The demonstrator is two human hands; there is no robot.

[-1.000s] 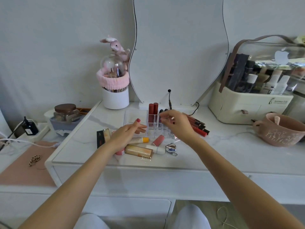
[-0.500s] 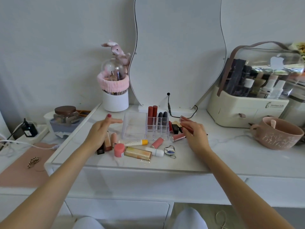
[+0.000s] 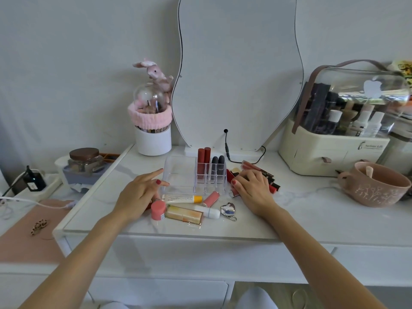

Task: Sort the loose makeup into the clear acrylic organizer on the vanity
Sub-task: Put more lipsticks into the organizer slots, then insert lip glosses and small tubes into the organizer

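With four lipsticks [image 3: 210,165] standing in the clear organizer [image 3: 194,176] on the table [image 3: 312,210], the right hand [image 3: 253,189] has dropped, fingers curled, onto the loose tubes [image 3: 256,169] right of it; the left hand [image 3: 140,194], spread, touches its front-left corner.

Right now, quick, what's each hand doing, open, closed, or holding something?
Left hand: open, fingers spread beside the clear organizer, holding nothing.
Right hand: palm down over the lip products; whether it grips one cannot be told.
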